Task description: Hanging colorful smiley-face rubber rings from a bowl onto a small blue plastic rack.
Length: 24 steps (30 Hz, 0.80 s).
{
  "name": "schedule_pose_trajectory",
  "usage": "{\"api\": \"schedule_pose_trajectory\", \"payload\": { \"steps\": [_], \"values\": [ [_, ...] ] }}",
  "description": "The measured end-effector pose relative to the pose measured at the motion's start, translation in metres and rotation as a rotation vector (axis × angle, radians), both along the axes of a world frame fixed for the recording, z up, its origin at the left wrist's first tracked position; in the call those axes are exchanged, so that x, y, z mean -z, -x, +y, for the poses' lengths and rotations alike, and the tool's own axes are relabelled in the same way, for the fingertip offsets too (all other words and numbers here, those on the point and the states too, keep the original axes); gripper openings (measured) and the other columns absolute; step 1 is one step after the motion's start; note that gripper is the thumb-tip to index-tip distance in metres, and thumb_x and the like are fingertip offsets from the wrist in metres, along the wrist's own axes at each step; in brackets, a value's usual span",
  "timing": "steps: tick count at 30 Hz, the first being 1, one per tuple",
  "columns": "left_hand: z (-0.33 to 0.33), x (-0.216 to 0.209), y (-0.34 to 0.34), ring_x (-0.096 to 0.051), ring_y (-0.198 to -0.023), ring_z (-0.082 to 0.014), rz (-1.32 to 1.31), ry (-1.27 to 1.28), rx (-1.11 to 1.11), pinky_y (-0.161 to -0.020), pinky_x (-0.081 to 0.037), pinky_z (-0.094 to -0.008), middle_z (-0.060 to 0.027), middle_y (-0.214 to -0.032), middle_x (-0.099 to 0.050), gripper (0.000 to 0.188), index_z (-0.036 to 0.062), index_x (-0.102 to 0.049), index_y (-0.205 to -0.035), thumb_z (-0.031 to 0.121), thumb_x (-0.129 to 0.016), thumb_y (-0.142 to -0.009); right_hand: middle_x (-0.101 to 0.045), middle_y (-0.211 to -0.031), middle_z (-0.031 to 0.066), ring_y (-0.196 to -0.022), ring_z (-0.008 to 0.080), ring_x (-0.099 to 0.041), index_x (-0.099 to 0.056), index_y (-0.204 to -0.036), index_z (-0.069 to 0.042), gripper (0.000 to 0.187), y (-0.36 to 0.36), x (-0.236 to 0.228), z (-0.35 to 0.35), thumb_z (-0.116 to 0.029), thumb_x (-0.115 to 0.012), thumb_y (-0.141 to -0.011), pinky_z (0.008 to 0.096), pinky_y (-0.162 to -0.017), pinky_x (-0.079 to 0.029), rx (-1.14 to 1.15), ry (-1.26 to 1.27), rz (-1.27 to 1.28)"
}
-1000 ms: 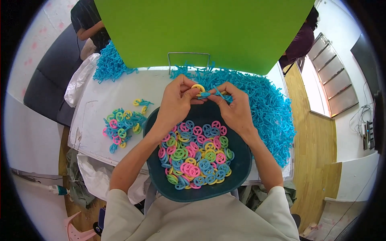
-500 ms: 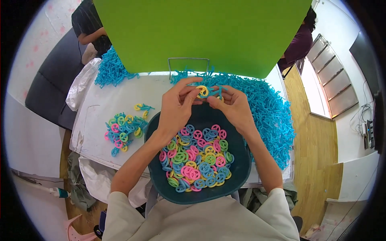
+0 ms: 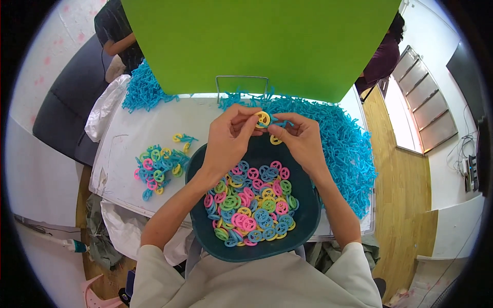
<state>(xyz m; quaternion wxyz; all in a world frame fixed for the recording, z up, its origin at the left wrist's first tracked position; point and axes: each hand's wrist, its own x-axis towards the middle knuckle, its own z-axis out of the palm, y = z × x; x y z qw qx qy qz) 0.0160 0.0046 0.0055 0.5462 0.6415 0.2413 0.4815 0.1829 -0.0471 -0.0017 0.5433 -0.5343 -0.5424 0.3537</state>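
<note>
Yellow wheel [image 3: 262, 118], one, at twelve o'clock of one dark green tub [image 3: 246, 253], is pinched between the left hand's [image 3: 228, 137] thumb and fingers. The right hand [image 3: 302, 139] is closed on blue sticks [image 3: 281, 123], too tangled to count; one second yellow wheel [image 3: 276, 140] shows beneath. From the tub, two blue heaps lie at two [image 3: 345, 149] and half past ten [image 3: 144, 88], one mixed cluster [image 3: 158, 168] near ten.

no readable text, no legible labels, no brand marks, no numbers, no signs in view
</note>
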Motion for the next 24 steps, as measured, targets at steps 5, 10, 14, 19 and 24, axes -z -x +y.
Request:
{"api": "schedule_pose_trajectory", "payload": {
  "steps": [5,10,14,19,24],
  "values": [
    [0.000,0.000,-0.002,-0.066,-0.086,-0.0157,-0.010,0.061,0.034,-0.076,-0.057,-0.0265,-0.0124,-0.098,-0.065,0.015,-0.0048,-0.057,-0.107,0.003,-0.053,-0.095,-0.067,-0.080,0.0034,-0.071,0.0043,-0.059,-0.066,-0.107,0.002,0.026,-0.002,0.000,-0.002,-0.012,-0.072,-0.085,0.0188,-0.060,-0.044,-0.048,0.034,0.235],
    [-0.006,0.001,-0.002,-0.068,-0.083,-0.0166,0.028,-0.072,-0.016,-0.074,-0.056,-0.0259,-0.0128,-0.096,-0.067,0.014,-0.0055,-0.059,-0.106,0.001,-0.054,-0.094,-0.068,-0.084,0.0066,-0.075,0.0086,-0.064,-0.065,-0.108,0.002,0.027,-0.011,0.008,0.001,-0.013,-0.071,-0.086,0.0210,-0.065,-0.050,-0.092,0.142,0.269],
    [-0.007,0.003,-0.004,-0.069,-0.083,-0.0170,-0.007,-0.086,-0.031,-0.073,-0.056,-0.0257,-0.0130,-0.095,-0.068,0.015,-0.0055,-0.059,-0.106,0.001,-0.055,-0.093,-0.069,-0.091,0.0106,-0.082,0.0151,-0.068,-0.064,-0.108,0.001,0.025,-0.011,0.009,0.004,-0.013,-0.068,-0.088,0.0258,-0.071,-0.056,-0.112,0.235,0.386],
    [-0.010,0.000,-0.002,-0.068,-0.086,-0.0173,0.046,-0.139,-0.030,-0.075,-0.056,-0.0264,-0.0151,-0.104,-0.067,0.018,-0.0064,-0.058,-0.110,0.001,-0.052,-0.095,-0.069,-0.096,0.0136,-0.085,0.0178,-0.069,-0.063,-0.108,0.001,0.024,-0.013,0.011,0.005,-0.013,-0.066,-0.089,0.0274,-0.074,-0.056,-0.152,0.265,0.434],
    [-0.012,0.002,-0.005,-0.069,-0.084,-0.0190,0.074,-0.251,-0.109,-0.072,-0.057,-0.0273,-0.0148,-0.098,-0.069,0.016,-0.0042,-0.060,-0.107,0.000,-0.054,-0.093,-0.069,-0.099,0.0161,-0.088,0.0201,-0.069,-0.063,-0.108,0.001,0.024,-0.013,0.007,0.003,-0.013,-0.065,-0.089,0.0283,-0.074,-0.056,-0.190,0.276,0.497]
  ]
}}
